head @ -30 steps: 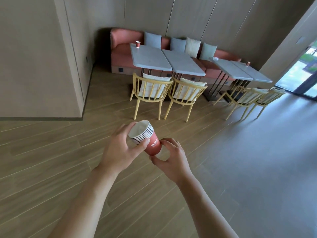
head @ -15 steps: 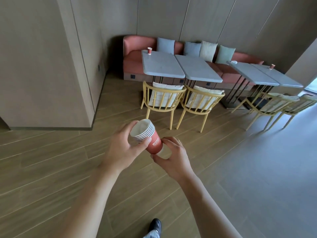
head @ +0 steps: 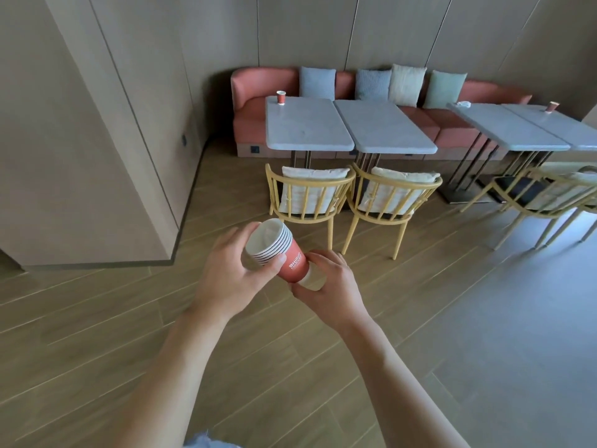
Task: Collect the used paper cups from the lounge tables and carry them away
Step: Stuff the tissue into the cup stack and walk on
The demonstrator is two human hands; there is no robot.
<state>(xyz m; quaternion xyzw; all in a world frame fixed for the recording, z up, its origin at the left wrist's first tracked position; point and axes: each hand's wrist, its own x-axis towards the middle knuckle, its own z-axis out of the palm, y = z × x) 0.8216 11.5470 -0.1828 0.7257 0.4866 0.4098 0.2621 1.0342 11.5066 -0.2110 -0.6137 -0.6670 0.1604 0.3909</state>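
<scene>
A stack of several nested red paper cups [head: 284,253] lies tilted in front of me, rims to the upper left. My left hand [head: 231,273] grips the rim end, thumb across the rims. My right hand [head: 329,286] curls round the white bottom end. One red cup [head: 281,98] stands at the far left corner of the left grey table [head: 307,127]. Another red cup [head: 551,107] stands on the far right table [head: 562,124].
Two yellow wooden chairs [head: 310,195] with cushions stand between me and the tables. More chairs [head: 549,195] stand at the right. A pink bench with pillows [head: 407,82] runs along the back wall. A wall corner [head: 155,189] juts out at the left.
I have come closer to the tables and the view has turned left. Both hands keep the same hold on the stack of cups.
</scene>
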